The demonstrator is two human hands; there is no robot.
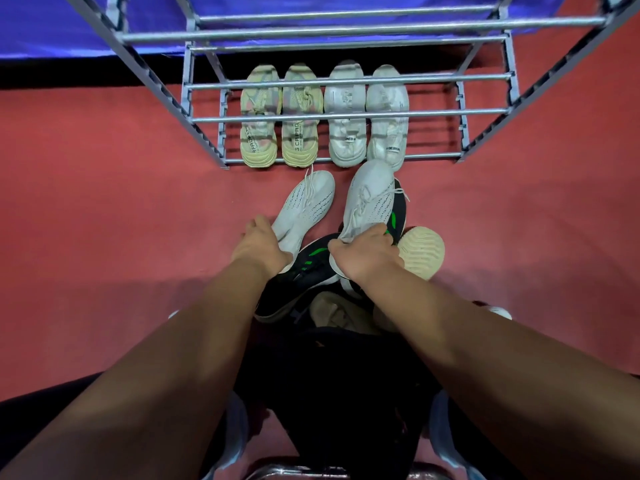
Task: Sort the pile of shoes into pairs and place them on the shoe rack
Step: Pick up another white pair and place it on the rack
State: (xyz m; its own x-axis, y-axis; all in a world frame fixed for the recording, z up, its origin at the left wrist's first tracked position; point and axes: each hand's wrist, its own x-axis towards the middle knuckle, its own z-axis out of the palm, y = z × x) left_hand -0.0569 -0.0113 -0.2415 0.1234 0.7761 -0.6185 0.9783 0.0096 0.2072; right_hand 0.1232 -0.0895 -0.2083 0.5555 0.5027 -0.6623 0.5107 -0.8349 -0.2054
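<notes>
Two matching white knit sneakers lie on the red floor in front of the shoe rack (325, 118). My left hand (259, 245) grips the heel of the left white sneaker (304, 206). My right hand (367, 252) grips the heel of the right white sneaker (369, 199), which rests on a black sneaker with green stripes (398, 216). On the rack's bottom shelf stand a yellow-beige pair (278, 119) at the left and a white pair (367, 116) to its right.
Another black and green sneaker (304, 271) lies between my forearms. A cream shoe sole (420, 251) shows at the right, and a beige shoe (332, 313) is partly hidden below. The rack's upper metal bars (346, 29) stand over the shelf, against a blue cover (52, 26).
</notes>
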